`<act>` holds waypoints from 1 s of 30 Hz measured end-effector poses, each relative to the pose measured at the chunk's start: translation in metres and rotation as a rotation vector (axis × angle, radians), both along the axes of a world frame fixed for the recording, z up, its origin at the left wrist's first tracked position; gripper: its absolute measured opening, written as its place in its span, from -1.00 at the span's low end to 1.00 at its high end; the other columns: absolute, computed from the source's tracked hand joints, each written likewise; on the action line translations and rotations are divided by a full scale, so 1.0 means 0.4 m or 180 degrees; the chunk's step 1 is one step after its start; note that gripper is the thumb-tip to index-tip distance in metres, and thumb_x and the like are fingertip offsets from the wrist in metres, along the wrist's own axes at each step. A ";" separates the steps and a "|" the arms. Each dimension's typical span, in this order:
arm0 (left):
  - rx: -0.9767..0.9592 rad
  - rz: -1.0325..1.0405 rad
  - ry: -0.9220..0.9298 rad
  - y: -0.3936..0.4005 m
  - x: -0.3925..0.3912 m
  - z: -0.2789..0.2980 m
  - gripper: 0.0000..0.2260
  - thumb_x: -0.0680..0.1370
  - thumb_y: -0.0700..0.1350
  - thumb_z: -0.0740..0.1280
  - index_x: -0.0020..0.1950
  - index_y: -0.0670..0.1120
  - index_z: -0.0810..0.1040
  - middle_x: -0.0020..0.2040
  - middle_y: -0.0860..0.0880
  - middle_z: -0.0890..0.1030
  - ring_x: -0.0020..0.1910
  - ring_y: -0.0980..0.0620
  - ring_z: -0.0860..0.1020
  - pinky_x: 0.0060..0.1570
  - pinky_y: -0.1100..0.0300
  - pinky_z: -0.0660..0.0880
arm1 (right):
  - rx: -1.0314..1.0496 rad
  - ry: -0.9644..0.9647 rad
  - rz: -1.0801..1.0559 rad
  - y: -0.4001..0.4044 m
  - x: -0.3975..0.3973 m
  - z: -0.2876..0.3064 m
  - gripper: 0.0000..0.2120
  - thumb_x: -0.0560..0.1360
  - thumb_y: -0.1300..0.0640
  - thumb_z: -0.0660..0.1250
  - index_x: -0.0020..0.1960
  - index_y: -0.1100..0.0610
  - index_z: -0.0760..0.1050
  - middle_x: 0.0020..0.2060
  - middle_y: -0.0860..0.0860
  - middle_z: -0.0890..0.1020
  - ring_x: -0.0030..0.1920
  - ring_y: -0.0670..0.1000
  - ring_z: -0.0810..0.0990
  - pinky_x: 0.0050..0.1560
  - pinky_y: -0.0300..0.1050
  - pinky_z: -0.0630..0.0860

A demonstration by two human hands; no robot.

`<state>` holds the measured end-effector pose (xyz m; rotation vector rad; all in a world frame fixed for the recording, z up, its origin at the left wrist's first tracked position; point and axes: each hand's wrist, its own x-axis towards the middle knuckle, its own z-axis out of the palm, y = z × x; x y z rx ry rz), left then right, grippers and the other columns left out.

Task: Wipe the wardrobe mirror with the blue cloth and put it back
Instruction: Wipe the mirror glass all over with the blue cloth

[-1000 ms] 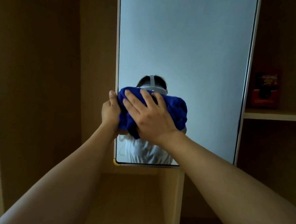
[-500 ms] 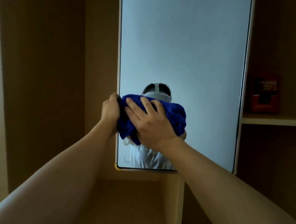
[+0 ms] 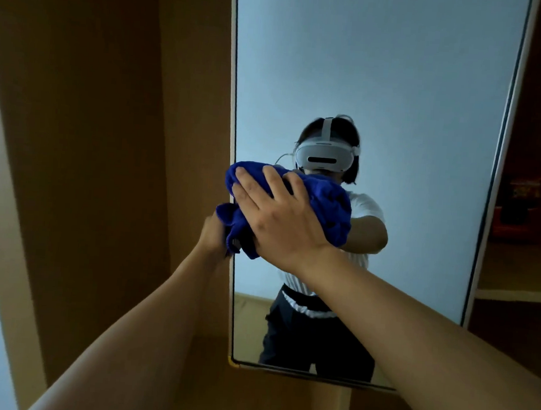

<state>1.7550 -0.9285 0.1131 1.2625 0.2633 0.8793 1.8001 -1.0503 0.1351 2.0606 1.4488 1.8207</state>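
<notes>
The tall wardrobe mirror [image 3: 384,68] fills the upper middle of the head view, with a thin pale frame. A bunched blue cloth [image 3: 330,205] is pressed flat against the glass near its left edge. My right hand [image 3: 281,218] lies spread over the cloth, fingers apart, palm pushing it onto the mirror. My left hand [image 3: 212,232] grips the mirror's left edge just below the cloth, partly hidden by a hanging fold. The glass reflects a person in a white top and dark trousers wearing a white headset.
Brown wardrobe panels [image 3: 92,128] stand to the left of the mirror. On the right a shelf [image 3: 515,295] holds a dark red box [image 3: 518,209]. Below the mirror's bottom edge [image 3: 299,373] a vertical wooden divider [image 3: 328,407] runs down.
The view has tilted, so more of the mirror's lower part and the reflected person show. The cloth and my right hand stay near the left edge; my left hand sits lower on the frame.
</notes>
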 end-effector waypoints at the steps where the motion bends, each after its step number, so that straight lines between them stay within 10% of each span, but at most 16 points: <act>1: -0.0011 -0.0045 0.0029 0.000 -0.003 0.029 -0.70 0.65 -0.11 -0.04 -0.15 -0.05 0.42 -0.20 0.00 0.49 -0.24 0.08 0.48 -0.21 0.18 0.45 | -0.0007 0.0006 -0.0021 0.005 0.001 0.031 -0.47 0.42 -0.03 0.30 0.36 0.10 0.43 0.39 0.06 0.42 0.30 0.18 0.43 0.24 0.14 0.35; 6: 0.0188 0.0027 0.0021 -0.003 -0.014 0.202 -0.89 0.63 -0.19 0.11 -0.01 -0.11 0.42 -0.09 0.00 0.52 -0.02 -0.04 0.48 -0.11 0.26 0.49 | -0.0026 0.0121 -0.0087 0.011 -0.004 0.151 -0.44 0.36 -0.03 0.36 0.34 0.09 0.45 0.37 0.04 0.45 0.28 0.16 0.45 0.24 0.12 0.37; 11: -0.0316 0.0013 0.0041 0.006 -0.014 0.372 -0.53 0.62 0.13 0.05 0.24 -0.23 0.47 0.21 -0.27 0.53 0.22 -0.21 0.49 0.30 -0.12 0.35 | 0.0063 0.0051 -0.0097 0.000 0.001 0.337 -0.43 0.36 -0.04 0.39 0.35 0.08 0.45 0.37 0.03 0.45 0.29 0.15 0.45 0.23 0.13 0.37; 15: -0.0294 0.0367 0.0403 0.007 -0.013 0.490 -0.67 0.60 0.11 0.15 -0.07 -0.11 0.54 -0.07 -0.18 0.64 0.02 -0.15 0.60 0.18 -0.10 0.47 | 0.0282 -0.0015 -0.0115 -0.008 0.010 0.524 -0.44 0.37 -0.04 0.41 0.34 0.07 0.47 0.37 0.01 0.46 0.31 0.14 0.45 0.25 0.13 0.31; 19: -0.0283 0.0473 0.0400 0.007 -0.006 0.587 -0.68 0.59 -0.01 0.21 0.17 -0.24 0.49 -0.09 -0.09 0.58 -0.20 0.02 0.56 -0.12 0.13 0.51 | 0.0318 -0.0014 -0.0110 -0.003 0.013 0.649 -0.38 0.30 -0.05 0.46 0.32 0.10 0.48 0.36 0.03 0.47 0.28 0.15 0.46 0.22 0.13 0.23; 30: -0.0217 0.0487 0.0344 0.018 0.002 0.743 -0.75 0.58 -0.05 0.13 -0.07 -0.08 0.59 -0.11 -0.15 0.66 -0.03 -0.17 0.60 -0.16 0.03 0.56 | -0.0234 -0.0212 -0.0109 -0.010 0.013 0.701 -0.39 0.29 -0.10 0.44 0.31 0.04 0.50 0.35 0.01 0.47 0.29 0.11 0.45 0.23 0.11 0.27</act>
